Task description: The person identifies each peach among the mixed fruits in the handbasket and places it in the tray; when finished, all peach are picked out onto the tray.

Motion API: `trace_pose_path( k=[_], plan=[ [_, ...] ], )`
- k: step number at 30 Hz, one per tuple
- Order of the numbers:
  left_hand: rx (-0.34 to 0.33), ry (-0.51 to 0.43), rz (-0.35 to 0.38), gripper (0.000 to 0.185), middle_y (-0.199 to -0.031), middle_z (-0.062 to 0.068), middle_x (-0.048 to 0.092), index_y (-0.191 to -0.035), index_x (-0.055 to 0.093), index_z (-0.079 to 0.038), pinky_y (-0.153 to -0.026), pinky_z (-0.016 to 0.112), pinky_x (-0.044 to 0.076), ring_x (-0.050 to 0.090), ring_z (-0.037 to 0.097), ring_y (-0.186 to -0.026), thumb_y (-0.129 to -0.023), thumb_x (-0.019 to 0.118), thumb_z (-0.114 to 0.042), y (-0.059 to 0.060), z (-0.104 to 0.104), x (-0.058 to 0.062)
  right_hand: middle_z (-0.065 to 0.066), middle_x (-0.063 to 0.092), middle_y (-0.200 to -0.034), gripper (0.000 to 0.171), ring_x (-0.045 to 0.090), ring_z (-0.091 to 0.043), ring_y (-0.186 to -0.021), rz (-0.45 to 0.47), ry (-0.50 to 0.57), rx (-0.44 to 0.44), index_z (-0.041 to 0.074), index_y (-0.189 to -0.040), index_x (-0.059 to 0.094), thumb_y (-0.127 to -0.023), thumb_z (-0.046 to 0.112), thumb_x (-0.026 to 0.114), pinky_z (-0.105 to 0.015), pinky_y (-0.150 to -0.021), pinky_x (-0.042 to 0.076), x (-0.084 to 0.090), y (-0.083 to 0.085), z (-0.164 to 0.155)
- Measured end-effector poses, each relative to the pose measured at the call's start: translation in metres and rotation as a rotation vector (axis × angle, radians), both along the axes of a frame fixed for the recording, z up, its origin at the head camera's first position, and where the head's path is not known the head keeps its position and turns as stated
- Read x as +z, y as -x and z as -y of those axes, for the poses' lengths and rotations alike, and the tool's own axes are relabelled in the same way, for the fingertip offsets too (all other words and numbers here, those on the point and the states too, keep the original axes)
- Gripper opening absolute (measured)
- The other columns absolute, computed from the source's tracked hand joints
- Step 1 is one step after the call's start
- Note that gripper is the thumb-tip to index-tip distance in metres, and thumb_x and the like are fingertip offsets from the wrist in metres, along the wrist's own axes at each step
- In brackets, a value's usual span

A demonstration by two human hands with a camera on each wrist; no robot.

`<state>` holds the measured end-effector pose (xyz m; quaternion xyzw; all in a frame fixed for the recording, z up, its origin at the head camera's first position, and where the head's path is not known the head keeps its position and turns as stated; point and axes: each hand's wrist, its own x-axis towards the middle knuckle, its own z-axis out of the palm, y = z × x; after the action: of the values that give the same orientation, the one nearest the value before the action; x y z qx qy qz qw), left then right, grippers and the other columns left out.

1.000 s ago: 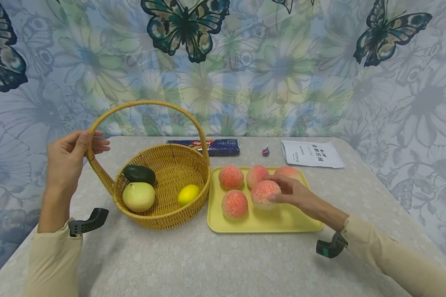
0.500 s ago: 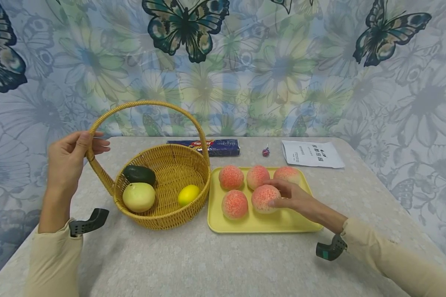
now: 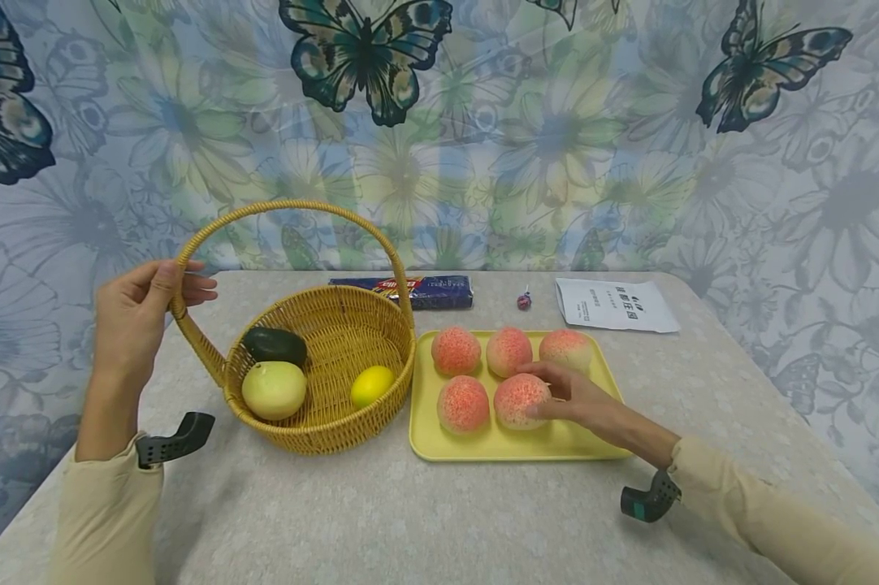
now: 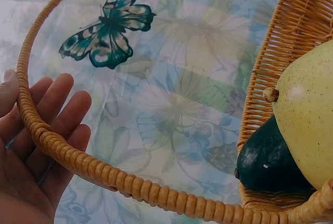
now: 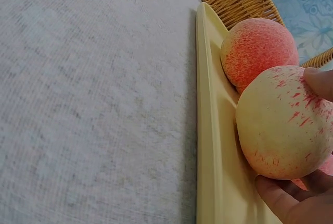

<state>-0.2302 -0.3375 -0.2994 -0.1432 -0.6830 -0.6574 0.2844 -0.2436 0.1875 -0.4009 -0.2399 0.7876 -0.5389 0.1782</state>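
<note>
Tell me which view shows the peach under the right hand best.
The right wrist view: the peach fills the frame, fingertips on it. The head view shows it small on the yellow tray, partly covered by the right hand. The left wrist view misses it.

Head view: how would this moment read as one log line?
left hand: holds basket handle | right hand: grips peach on yellow tray | basket: three fruits inside

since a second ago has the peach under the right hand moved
Yes. The peach in the right hand has come down toward the near edge of the yellow tray, level with its neighbour.
</note>
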Motion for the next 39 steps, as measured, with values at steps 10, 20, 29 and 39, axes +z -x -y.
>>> trace_pose_path(
  k=[10,20,29,39],
  plan=[
    [0.006,0.004,-0.003,0.033,-0.081,0.004,0.073,-0.108,0.063,0.014,-0.071,0.016,0.055,0.071,0.012,-0.071,-0.097,0.056,-0.017,0.0008,-0.0001,0.0002,-0.009,0.047,-0.141,0.058,0.045,-0.033,-0.129,0.011,-0.001,-0.003,0.008,-0.14,0.045,-0.088,0.019,0.07,-0.041,-0.102,0.04,-0.0036,-0.0015,-0.0006],
    [0.02,0.012,-0.015,0.033,-0.08,0.004,0.073,-0.107,0.063,0.015,-0.07,0.016,0.055,0.071,0.012,-0.07,-0.097,0.056,-0.016,0.001,-0.0005,-0.001,-0.007,0.044,-0.143,0.059,0.044,-0.031,-0.129,0.022,-0.047,-0.013,0.012,-0.141,0.044,-0.089,0.023,0.069,-0.042,-0.102,0.039,-0.002,-0.0031,0.0],
    [0.011,0.003,-0.015,0.034,-0.08,0.004,0.073,-0.108,0.063,0.016,-0.07,0.016,0.055,0.071,0.012,-0.071,-0.097,0.056,-0.016,0.0003,0.0001,-0.0019,-0.007,0.044,-0.143,0.062,0.048,-0.029,-0.122,0.026,-0.095,-0.022,0.015,-0.142,0.043,-0.087,0.026,0.071,-0.04,-0.097,0.041,-0.0027,-0.0038,0.0],
    [0.021,0.022,-0.006,0.033,-0.081,0.003,0.073,-0.108,0.064,0.013,-0.072,0.016,0.055,0.071,0.012,-0.072,-0.097,0.056,-0.017,0.0007,0.001,-0.0023,-0.006,0.045,-0.141,0.063,0.048,-0.029,-0.122,0.037,-0.115,-0.024,0.017,-0.143,0.042,-0.087,0.027,0.071,-0.04,-0.097,0.04,-0.0046,-0.0024,-0.0004]
  ],
)
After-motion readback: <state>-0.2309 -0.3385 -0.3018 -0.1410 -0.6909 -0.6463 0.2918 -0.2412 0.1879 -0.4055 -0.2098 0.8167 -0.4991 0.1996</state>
